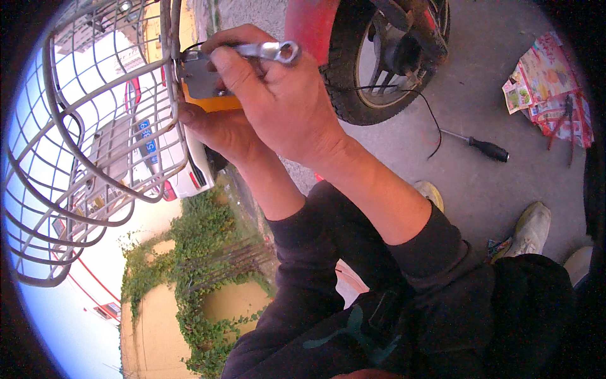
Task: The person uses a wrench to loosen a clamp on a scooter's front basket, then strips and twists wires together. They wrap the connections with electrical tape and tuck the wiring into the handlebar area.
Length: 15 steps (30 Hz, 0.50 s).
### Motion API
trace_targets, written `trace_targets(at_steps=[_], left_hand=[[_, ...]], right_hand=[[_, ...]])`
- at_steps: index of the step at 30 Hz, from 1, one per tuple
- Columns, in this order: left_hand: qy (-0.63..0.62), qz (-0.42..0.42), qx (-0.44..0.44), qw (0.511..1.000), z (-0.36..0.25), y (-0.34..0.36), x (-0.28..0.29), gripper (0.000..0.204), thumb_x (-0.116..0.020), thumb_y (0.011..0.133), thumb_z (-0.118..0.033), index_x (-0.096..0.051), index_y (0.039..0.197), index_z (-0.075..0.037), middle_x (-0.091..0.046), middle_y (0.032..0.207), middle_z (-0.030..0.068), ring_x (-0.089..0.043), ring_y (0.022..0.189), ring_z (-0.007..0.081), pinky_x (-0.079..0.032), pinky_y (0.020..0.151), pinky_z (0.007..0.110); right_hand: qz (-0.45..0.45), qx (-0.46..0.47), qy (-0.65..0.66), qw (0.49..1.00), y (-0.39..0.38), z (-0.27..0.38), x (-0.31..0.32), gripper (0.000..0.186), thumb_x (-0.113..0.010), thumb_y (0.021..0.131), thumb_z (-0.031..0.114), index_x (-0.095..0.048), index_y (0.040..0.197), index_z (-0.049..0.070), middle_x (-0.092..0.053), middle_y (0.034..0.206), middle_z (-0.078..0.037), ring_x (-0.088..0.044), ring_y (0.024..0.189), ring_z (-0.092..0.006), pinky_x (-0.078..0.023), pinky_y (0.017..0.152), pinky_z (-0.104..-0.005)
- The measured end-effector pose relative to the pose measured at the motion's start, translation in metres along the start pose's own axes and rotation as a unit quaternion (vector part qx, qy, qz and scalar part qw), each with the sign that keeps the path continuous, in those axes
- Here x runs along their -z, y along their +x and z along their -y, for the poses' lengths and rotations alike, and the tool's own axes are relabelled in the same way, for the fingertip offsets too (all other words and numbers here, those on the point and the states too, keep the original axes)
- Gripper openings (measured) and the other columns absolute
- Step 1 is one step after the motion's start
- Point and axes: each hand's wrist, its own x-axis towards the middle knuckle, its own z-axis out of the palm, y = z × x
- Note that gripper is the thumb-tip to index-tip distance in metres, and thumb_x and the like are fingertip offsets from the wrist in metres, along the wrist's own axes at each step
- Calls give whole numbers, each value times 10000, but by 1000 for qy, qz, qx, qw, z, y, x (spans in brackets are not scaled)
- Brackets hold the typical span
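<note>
My right hand [284,101] is closed around a silver wrench [259,50], whose ring end sticks out past the knuckles. Its fingertips reach over a grey metal plate with a yellow-orange edge [218,103], beside the wire basket. Below it, my left hand [221,132] grips the yellow-edged part from underneath, thumb side near the basket's rim; most of its fingers are hidden. A bolt head or nut [221,92] shows on the plate. The wire basket [101,82] rises at the left, right against the plate.
A black tyre [344,82] and red fender [309,28] stand at the top middle. A thin black cable [432,117] hangs near a black-handled screwdriver [486,149] on the concrete. Red printed packaging [549,82] lies at the right under red-handled pliers [562,126]. A light shoe [530,228] stands lower right.
</note>
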Motion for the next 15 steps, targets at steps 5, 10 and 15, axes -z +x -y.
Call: trace_targets(at_steps=[5,10,15], left_hand=[[-16,3,12,1000,-1,2,11,703,-679,887,-544,-489,1369,-68,-582,1278,79,-565,1147,186,-492,981,357],[0,4,8,1000,-8,3,3,663,-653,905,-509,-487,1369,-66,-576,1285,85,-565,1150,194,-489,985,367],[12,1,-4,1000,-10,-4,-3,623,-627,922,-474,-486,1369,-63,-571,1292,91,-565,1153,201,-487,989,377]], right_hand=[[-51,73,-23,996,-7,-1,-9,213,-581,1006,210,-666,1116,48,-712,1010,-140,-721,872,-253,-556,745,-335],[-77,135,4,988,-10,-12,-21,208,-742,828,230,-634,927,83,-647,964,-73,-671,855,-303,-570,733,-398],[-11,178,-54,982,-9,-16,-9,207,-680,872,76,-669,1077,49,-684,977,-140,-677,884,-324,-553,762,-387]])
